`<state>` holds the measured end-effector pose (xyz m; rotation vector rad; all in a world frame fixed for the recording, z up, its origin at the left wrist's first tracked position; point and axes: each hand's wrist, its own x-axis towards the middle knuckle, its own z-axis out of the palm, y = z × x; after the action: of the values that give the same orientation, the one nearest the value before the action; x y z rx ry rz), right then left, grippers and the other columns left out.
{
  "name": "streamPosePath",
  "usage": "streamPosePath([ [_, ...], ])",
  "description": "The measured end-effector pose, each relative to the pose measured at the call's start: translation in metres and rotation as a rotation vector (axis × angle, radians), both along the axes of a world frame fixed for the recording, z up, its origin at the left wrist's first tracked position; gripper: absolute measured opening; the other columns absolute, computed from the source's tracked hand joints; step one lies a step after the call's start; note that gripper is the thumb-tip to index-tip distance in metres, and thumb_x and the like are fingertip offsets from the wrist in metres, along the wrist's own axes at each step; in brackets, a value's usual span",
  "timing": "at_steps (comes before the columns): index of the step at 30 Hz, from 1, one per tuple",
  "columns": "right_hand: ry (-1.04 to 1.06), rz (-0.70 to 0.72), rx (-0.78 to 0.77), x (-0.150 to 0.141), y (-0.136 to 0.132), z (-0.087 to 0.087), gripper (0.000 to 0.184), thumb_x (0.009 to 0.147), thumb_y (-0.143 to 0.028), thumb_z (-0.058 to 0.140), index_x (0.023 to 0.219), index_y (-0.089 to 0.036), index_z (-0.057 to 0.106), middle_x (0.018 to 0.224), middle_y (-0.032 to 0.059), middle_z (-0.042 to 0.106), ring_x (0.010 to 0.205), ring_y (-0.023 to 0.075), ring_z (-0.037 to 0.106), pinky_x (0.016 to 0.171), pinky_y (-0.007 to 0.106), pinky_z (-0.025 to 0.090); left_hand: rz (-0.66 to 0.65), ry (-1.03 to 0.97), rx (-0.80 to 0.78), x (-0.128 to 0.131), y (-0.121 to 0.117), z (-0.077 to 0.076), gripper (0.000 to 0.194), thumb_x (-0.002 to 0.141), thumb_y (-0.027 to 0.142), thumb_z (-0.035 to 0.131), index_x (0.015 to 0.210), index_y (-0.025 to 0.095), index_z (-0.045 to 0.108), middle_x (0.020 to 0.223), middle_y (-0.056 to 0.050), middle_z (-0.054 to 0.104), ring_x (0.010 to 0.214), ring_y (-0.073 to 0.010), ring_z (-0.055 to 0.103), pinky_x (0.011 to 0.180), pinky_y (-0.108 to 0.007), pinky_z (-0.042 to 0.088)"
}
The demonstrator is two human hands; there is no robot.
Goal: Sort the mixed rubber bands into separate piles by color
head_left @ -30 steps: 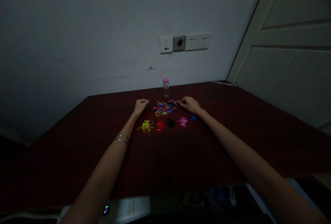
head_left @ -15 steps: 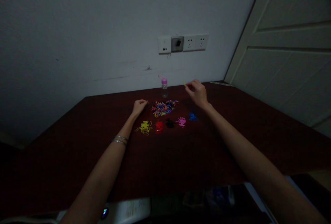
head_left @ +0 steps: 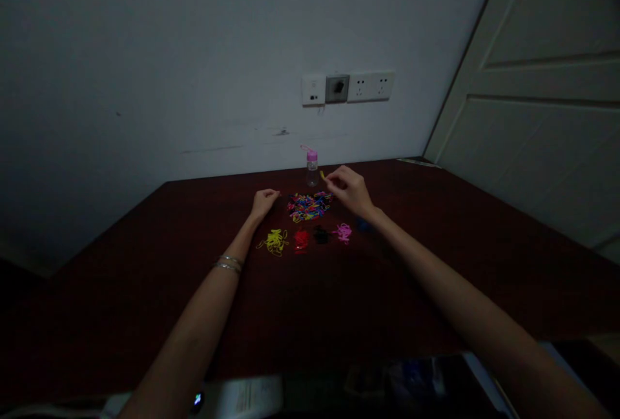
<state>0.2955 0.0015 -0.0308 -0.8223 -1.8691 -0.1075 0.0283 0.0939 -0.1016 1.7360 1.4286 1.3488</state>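
Observation:
My right hand (head_left: 351,190) is raised behind the mixed pile, thumb and fingers pinched on a small yellow loop-shaped clip (head_left: 322,175) that sticks up from the fingertips. Left of the pile, my left hand (head_left: 264,202) rests at the table with fingers closed together; anything in them is too small to make out. The mixed pile of coloured clips (head_left: 310,207) lies between the hands. In front of it is a row of single-colour heaps: yellow clips (head_left: 275,242), red clips (head_left: 301,240), black clips (head_left: 321,234), pink clips (head_left: 343,233) and dim blue clips (head_left: 363,223), partly hidden by my right wrist.
A clear bottle with a pink lid (head_left: 312,170) stands behind the pile. The dark red table (head_left: 310,303) meets a wall with sockets (head_left: 371,86); a white panelled door (head_left: 542,128) is at the right. Below the front edge lies a white device (head_left: 254,396).
My right hand has moved left and lower, carrying the yellow clip from the right side toward the bottle and pile. My left hand stays nearly in place; the view has shifted slightly.

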Motion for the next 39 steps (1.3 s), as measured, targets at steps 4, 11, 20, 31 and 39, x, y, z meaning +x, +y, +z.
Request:
streamPosePath([
  [4,-0.284,0.192,-0.087,-0.046,-0.026,-0.015,0.014,0.085,-0.024,0.049,0.083,-0.016,0.06,0.082,0.004,0.057,0.074,0.0118,0.052,0.064,0.022,0.038,-0.015,0.003,0.009,0.0,0.0,-0.001,0.023,0.065,0.033,0.058,0.065,0.013,0.069,0.069,-0.006,0.068,0.069,-0.0174,0.058,0.066,-0.025,0.04],
  [11,-0.721,0.249,-0.11,-0.078,-0.05,-0.036,0.018,0.086,-0.024,0.047,0.083,-0.015,0.062,0.086,0.0061,0.059,0.075,0.0133,0.053,0.061,0.023,0.036,-0.015,0.01,0.024,0.001,0.0,-0.001,0.023,0.066,0.033,0.057,0.066,0.013,0.068,0.071,-0.006,0.069,0.072,-0.0179,0.059,0.068,-0.026,0.041],
  [20,-0.504,0.269,-0.178,-0.053,-0.03,-0.025,0.017,0.085,-0.026,0.051,0.088,-0.019,0.066,0.089,0.0046,0.061,0.081,0.0137,0.056,0.068,0.024,0.04,-0.04,0.028,-0.011,0.006,-0.006,0.004,0.021,0.065,0.032,0.058,0.065,0.013,0.069,0.071,-0.006,0.069,0.072,-0.018,0.06,0.069,-0.026,0.042],
  [31,0.099,-0.196,-0.268,0.072,0.046,-0.046,0.026,0.076,-0.036,0.055,0.079,-0.014,0.068,0.078,0.0071,0.067,0.07,0.0166,0.06,0.066,0.028,0.045,-0.084,0.245,-0.006,0.006,-0.004,-0.002,0.025,0.064,0.032,0.058,0.072,0.012,0.071,0.065,-0.005,0.067,0.061,-0.0154,0.056,0.06,-0.024,0.041],
  [39,0.197,-0.459,-0.423,0.127,0.057,-0.081,0.033,0.073,-0.04,0.053,0.08,-0.013,0.07,0.077,0.01,0.069,0.068,0.0205,0.061,0.066,0.03,0.045,-0.176,0.262,-0.044,0.005,-0.01,-0.001,0.034,0.063,0.042,0.061,0.076,0.012,0.072,0.061,-0.005,0.065,0.053,-0.0125,0.051,0.052,-0.022,0.036],
])
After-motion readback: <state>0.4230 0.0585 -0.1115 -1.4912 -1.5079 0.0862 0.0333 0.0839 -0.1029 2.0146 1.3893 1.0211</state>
